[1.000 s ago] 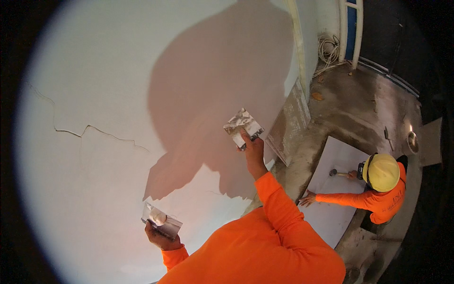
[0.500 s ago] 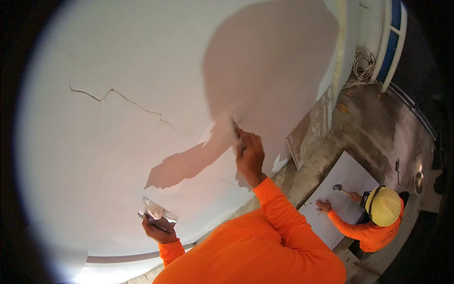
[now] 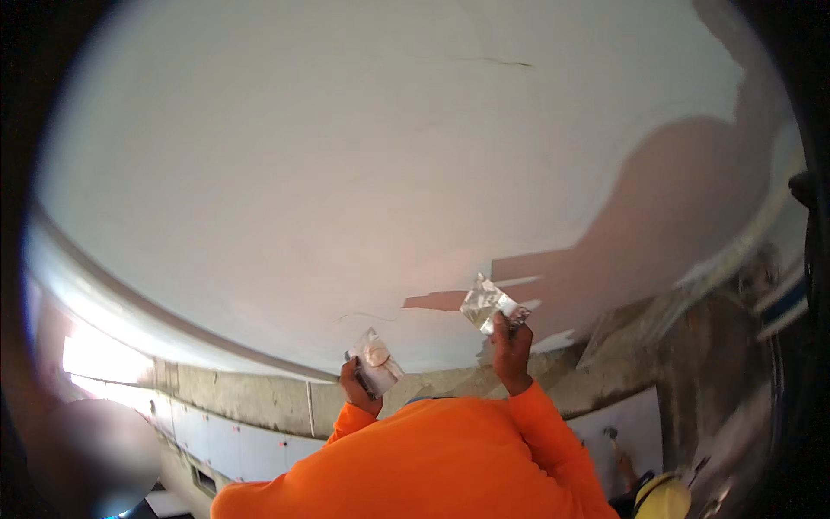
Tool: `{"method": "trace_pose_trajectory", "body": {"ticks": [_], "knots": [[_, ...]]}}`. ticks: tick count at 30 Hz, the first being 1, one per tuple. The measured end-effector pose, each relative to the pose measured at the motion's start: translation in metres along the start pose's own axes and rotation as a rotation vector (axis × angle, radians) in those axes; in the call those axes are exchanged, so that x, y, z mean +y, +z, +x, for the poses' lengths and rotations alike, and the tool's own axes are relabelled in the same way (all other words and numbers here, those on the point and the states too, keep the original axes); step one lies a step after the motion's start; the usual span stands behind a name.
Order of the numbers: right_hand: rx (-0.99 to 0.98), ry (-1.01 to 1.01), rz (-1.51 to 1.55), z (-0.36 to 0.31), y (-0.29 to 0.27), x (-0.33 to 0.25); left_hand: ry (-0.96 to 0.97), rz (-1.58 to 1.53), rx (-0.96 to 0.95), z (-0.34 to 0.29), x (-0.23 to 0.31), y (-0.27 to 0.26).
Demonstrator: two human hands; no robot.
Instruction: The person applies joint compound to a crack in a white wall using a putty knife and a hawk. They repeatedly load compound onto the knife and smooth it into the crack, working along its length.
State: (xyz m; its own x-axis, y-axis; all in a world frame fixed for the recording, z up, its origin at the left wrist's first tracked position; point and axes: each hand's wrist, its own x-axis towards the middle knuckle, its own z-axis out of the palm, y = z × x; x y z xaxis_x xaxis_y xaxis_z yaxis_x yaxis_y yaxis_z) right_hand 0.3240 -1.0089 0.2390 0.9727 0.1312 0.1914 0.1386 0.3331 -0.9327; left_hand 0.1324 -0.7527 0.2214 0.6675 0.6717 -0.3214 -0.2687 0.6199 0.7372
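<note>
My left hand (image 3: 353,387) is closed on a flat metal putty blade (image 3: 379,381). A lump of whitish putty (image 3: 375,355) lies on that blade. To its right, my right hand (image 3: 513,353) grips a second metal putty blade (image 3: 486,303), its shiny face smeared and turned up. Both blades are apart from each other, in front of the lower part of a pale wall (image 3: 346,190). Whether the right blade touches the wall I cannot tell. A thin crack (image 3: 510,62) runs across the wall high up, and a fainter line shows near the left blade.
A person in a yellow hard hat (image 3: 664,500) is at lower right, a hammer (image 3: 612,434) over a white board (image 3: 641,415). Pale panels (image 3: 220,445) line the lower left. My shadow (image 3: 666,199) falls on the wall's right side.
My right hand has come down from the wall, and its blade now shows its broad face beside the left one. The view has swung left, so the co-worker sits lower in the picture.
</note>
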Motion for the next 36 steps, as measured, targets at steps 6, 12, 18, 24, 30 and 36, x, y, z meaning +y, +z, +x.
{"method": "trace_pose_trajectory", "body": {"ticks": [6,12,18,24,30,36], "knots": [[-0.061,0.201,0.471,-0.011,0.015,-0.057,-0.029,-0.068,0.021,-0.017,-0.001,0.019],[-0.121,-0.232,0.530,0.002,0.041,-0.078,0.006,-0.082,-0.151,0.003,-0.002,0.006],[0.215,-0.606,0.378,0.040,0.055,-0.095,0.022,-0.038,-0.392,0.034,-0.009,-0.004],[0.480,-0.688,0.466,0.063,0.057,-0.073,-0.025,-0.021,-0.375,0.058,-0.011,-0.017],[0.462,-0.749,0.282,0.061,0.060,-0.057,-0.053,0.001,-0.471,0.076,-0.011,-0.014],[0.517,-0.708,0.246,0.061,0.078,-0.055,-0.113,0.025,-0.491,0.081,-0.007,-0.014]]}}
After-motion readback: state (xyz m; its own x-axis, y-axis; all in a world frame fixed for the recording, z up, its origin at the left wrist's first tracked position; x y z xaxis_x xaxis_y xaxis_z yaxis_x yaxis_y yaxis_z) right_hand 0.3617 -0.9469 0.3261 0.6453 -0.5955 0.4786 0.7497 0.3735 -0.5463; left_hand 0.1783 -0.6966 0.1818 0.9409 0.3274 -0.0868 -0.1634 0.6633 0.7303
